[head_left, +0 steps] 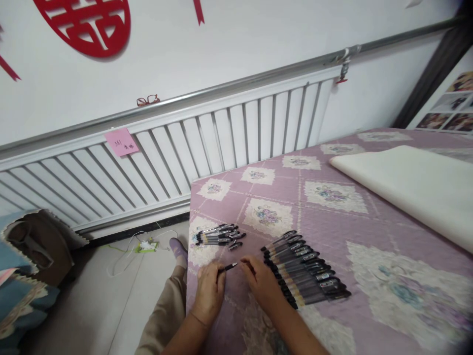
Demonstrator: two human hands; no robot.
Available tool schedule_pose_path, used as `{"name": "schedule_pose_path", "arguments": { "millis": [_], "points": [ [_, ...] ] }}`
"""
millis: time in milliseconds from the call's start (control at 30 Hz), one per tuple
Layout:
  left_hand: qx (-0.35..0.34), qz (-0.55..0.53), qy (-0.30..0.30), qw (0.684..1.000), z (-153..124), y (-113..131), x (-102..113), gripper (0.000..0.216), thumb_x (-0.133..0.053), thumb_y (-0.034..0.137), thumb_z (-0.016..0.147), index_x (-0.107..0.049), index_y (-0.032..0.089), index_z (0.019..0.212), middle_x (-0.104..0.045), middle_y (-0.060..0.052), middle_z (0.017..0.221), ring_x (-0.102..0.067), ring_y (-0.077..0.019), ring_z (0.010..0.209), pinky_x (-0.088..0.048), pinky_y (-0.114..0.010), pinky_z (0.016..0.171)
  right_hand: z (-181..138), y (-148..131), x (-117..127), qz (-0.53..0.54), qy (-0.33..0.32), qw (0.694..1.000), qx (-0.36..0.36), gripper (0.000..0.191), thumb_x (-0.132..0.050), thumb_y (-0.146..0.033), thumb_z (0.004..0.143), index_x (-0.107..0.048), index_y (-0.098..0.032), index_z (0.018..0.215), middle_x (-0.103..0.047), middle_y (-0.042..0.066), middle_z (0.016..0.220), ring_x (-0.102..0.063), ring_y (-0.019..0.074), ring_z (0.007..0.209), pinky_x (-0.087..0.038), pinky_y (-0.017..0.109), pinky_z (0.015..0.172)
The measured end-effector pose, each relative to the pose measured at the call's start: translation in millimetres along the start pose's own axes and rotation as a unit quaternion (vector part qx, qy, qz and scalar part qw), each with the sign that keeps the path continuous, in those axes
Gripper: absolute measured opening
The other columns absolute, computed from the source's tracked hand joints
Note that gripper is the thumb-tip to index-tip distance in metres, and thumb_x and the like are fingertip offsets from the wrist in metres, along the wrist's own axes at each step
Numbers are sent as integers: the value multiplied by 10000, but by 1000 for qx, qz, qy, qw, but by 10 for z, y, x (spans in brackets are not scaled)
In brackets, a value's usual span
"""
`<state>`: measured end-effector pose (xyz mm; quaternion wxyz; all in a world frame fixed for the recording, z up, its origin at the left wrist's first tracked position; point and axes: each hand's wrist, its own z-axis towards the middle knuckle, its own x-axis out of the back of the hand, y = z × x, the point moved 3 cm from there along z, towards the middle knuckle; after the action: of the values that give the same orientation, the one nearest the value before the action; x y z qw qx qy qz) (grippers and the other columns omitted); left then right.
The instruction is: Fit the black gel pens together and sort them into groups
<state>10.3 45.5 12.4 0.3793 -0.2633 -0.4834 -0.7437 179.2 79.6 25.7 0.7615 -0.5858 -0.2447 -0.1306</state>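
My left hand (210,288) is closed around a black pen (231,266), whose bare tip points right past my fingers. My right hand (260,278) is just to the right of that tip, its fingers loosely bent and apart, and I see nothing in them. Beyond my left hand lies a small bunch of capped pens (219,236), with a loose black pen cap (235,245) at its near side. A larger row of clear-barrelled pens with black caps (306,268) is spread to the right of my right hand.
A purple flowered cloth (273,187) covers the table. A folded white sheet (414,182) rests at the right. Behind the table runs a white radiator (229,133) with a pink note (121,142). A power strip (148,246) is on the floor, left of the table edge.
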Motion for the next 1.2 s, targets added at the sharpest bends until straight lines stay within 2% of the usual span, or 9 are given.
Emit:
{"name": "schedule_pose_path", "arguments": {
  "millis": [133, 367, 567, 833, 1067, 1200],
  "points": [
    [17, -9, 7, 1000, 105, -63, -67, 174, -474, 167, 843, -610, 192, 948, -641, -40, 881, -590, -194, 841, -456, -362, 794, -8, -21, 7, -8, -8, 1000, 13, 249, -401, -296, 888, -627, -202, 932, -691, 69, 905, -632, 205, 858, -453, 315, 779],
    [-3, 3, -11, 1000, 462, -31, -222, 302, -512, 119, 817, -606, 196, 1094, -662, -55, 1047, -592, -207, 999, -451, -366, 892, -35, -63, 8, -39, -25, 999, 26, 225, -406, -259, 884, -623, -202, 863, -680, 56, 864, -619, 196, 833, -446, 298, 754],
    [53, 63, -74, 994, 617, -7, -313, 278, -551, 175, 838, -614, 218, 1105, -669, -42, 1047, -590, -199, 1019, -422, -331, 927, -69, -15, -6, -67, -31, 996, 41, 196, -425, -232, 883, -617, -199, 865, -673, 46, 865, -608, 193, 833, -436, 295, 750],
    [88, 78, -88, 989, 639, 10, -319, 233, -575, 196, 829, -639, 217, 1052, -674, -47, 1047, -594, -207, 1008, -395, -311, 923, -133, -33, 5, -87, -59, 993, 48, 198, -424, -227, 890, -620, -201, 873, -679, 48, 874, -615, 200, 833, -441, 305, 741],
    [84, 32, -54, 994, 583, -11, -275, 219, -556, 135, 804, -641, 198, 994, -686, -34, 972, -613, -189, 931, -432, -292, 855, -190, -51, 25, -69, -58, 995, 38, 184, -448, -189, 849, -632, -190, 840, -684, 62, 862, -615, 203, 837, -447, 311, 759],
    [70, -20, -27, 997, 409, -1, -218, 215, -510, 115, 803, -634, 190, 962, -679, -17, 919, -614, -159, 867, -458, -258, 790, -176, 12, 12, -24, -48, 999, -11, 205, -481, -194, 810, -638, -182, 941, -692, 77, 924, -626, 211, 877, -453, 323, 796]
  ]
}}
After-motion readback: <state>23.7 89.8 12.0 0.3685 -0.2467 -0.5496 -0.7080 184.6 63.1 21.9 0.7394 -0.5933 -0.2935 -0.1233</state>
